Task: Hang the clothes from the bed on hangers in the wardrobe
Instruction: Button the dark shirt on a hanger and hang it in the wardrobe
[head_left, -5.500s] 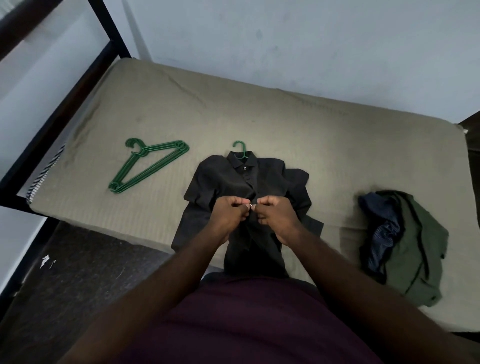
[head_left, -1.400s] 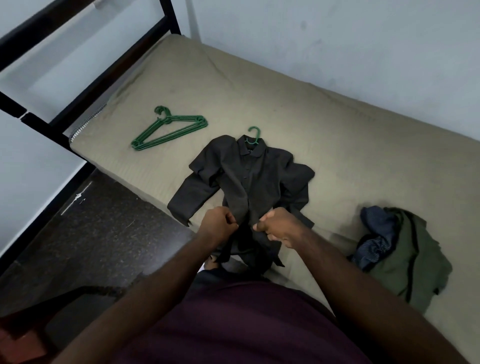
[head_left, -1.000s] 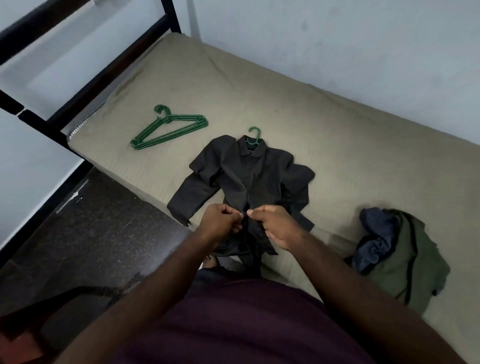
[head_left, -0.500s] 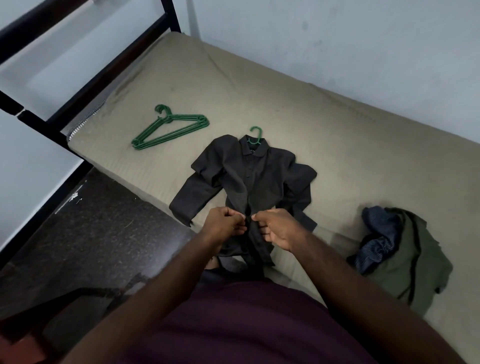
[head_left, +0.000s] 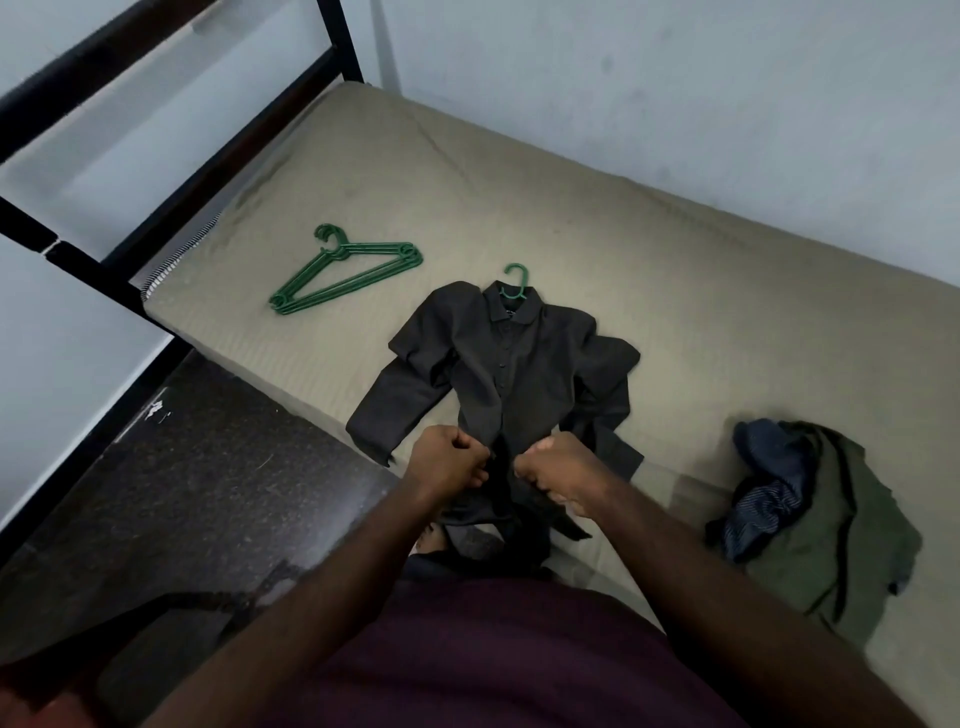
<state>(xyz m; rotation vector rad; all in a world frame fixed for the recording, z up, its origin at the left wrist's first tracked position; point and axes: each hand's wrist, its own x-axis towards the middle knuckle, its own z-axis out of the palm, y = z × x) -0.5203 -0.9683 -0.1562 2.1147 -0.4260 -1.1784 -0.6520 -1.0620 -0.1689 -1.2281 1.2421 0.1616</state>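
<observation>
A dark grey shirt (head_left: 514, 364) lies face up on the bed (head_left: 675, 291), with the hook of a green hanger (head_left: 516, 280) sticking out of its collar. My left hand (head_left: 447, 462) and my right hand (head_left: 558, 473) both pinch the shirt's front edges near its lower end, at the mattress's near edge. The two fists sit close together with a strip of dark cloth between them. The shirt's tail hangs over the bed's edge below my hands.
A stack of green hangers (head_left: 345, 270) lies on the mattress to the left. A crumpled pile of green and dark blue clothes (head_left: 810, 514) sits at the right. A black bed frame (head_left: 171, 171) runs along the left, above the dark floor (head_left: 171, 493). No wardrobe is in view.
Over the last seconds my hands have worked down the shirt's front from the chest to the lower end. In the last half second they dropped slightly and parted a little.
</observation>
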